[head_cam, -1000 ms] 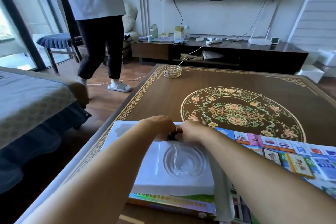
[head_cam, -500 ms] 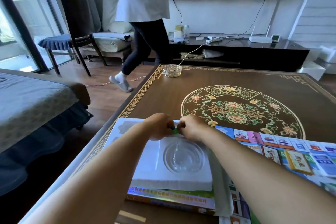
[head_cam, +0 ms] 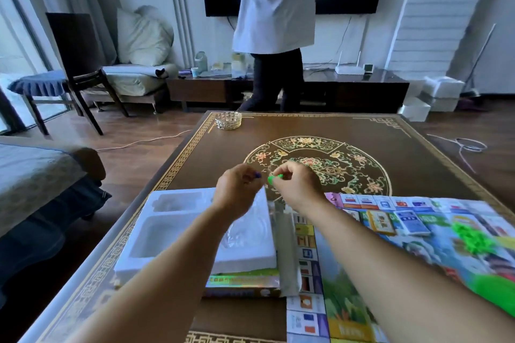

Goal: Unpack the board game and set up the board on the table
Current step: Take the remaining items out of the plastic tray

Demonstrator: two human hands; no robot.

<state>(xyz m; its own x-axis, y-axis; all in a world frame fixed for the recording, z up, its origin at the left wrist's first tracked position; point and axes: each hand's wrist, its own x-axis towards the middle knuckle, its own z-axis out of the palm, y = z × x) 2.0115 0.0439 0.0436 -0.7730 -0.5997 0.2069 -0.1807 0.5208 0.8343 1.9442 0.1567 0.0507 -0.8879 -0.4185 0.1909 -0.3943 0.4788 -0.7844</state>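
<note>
Game board (head_cam: 362, 273) lies unfolded at lower right of the table (head_cam: 418, 147). At frame centre I see my left hand (head_cam: 239, 189) pinching a blue piece (head_cam: 257, 174), my right hand (head_cam: 298, 186) pinching a green piece (head_cam: 273, 179), above the foam tray (head_cam: 172, 231).

Foam tray (head_cam: 178, 234) sits on game box (head_cam: 242, 285) at table's (head_cam: 418, 153) near-left; game board (head_cam: 362, 273) lies just right of it. Card stacks (head_cam: 395, 221) on board; glass dish (head_cam: 228, 120) at far-left corner.
</note>
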